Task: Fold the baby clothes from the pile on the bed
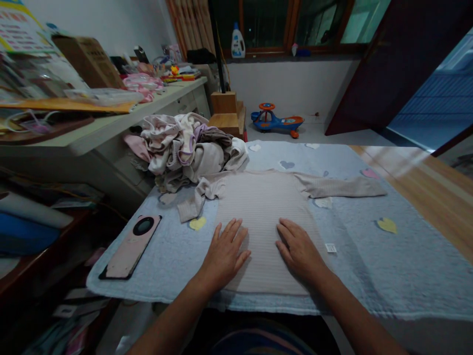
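Note:
A pale striped long-sleeved shirt (264, 207) lies spread on a light blue cloth (369, 266) patterned with hearts. Its right-hand sleeve stretches out straight, while the left-hand sleeve is bent and crumpled. My left hand (226, 254) rests flat on the shirt's left side, fingers spread and pointing away from me. My right hand (300, 249) lies on the right side of the shirt, fingers extended. Neither hand grips the fabric. A small white label (331, 248) sticks out beside the shirt's right edge.
A heap of clothes (185, 148) sits at the table's far left corner. A pink phone (131, 246) lies near the left edge. Beyond are a cluttered desk (192, 85), a wooden step-shaped block (225, 111) and a blue ride-on toy (275, 122). Bare wood (424, 182) shows at right.

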Available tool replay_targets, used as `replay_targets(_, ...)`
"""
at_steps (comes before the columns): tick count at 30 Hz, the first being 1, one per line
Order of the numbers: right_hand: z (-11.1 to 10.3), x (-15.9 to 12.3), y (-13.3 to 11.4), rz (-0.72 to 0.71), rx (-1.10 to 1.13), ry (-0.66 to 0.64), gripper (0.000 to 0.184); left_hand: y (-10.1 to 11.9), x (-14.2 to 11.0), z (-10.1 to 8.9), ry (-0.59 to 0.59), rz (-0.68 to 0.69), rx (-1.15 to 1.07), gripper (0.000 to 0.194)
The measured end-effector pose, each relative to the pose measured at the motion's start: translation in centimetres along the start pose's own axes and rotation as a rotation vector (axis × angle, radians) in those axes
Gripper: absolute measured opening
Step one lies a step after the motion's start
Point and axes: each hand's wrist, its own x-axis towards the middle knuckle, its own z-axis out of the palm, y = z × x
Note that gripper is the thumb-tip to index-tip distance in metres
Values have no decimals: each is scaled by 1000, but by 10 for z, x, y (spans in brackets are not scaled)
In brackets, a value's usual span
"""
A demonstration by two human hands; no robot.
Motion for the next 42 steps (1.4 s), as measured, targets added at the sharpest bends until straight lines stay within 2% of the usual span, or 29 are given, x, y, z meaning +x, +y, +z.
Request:
replay_targets(4,1,5,6,-38,-10,-20,41,-10,-4,13,-26,-4,-19,54)
replay_targets(7,-7,19,15,-3,-47,-51,33,-16,-5,10,-29,-6,-49,54)
replay_targets(10,-12,49,16,-41,-72,-114,28,-18,12,0,16,-31,-96,45)
replay_targets(13,-8,82,9,-125,-69,-145,32,-20,39,-5,87,-61,-113,41)
replay_targets(16,4,106,9,-176,-66,-155,37,-25,59,1,78,-80,-75,44)
replay_targets(19,16,121,20,-184,-57,-147,36,-31,64,8,53,-81,-34,45)
replay_targets(21,20,131,32,-162,-54,-136,36,-33,65,7,51,-79,-24,44)
replay_targets(24,20,151,49,-79,-87,-150,36,-34,77,-2,12,-93,-7,32)
replay_targets(28,23,179,62,88,-138,-133,33,-38,116,-9,2,-120,16,27)
replay_targets(32,33,188,68,152,-151,-79,38,-48,164,3,62,-53,-8,36)
replay_targets(35,41,185,69,169,-178,-77,43,-58,191,18,48,-26,5,45)
replay_targets(38,45,182,70,242,-211,-76,48,-71,208,28,-8,-79,14,50)
replay_targets(42,46,183,75,306,-204,-107,55,-88,216,34,-45,-157,-2,56)
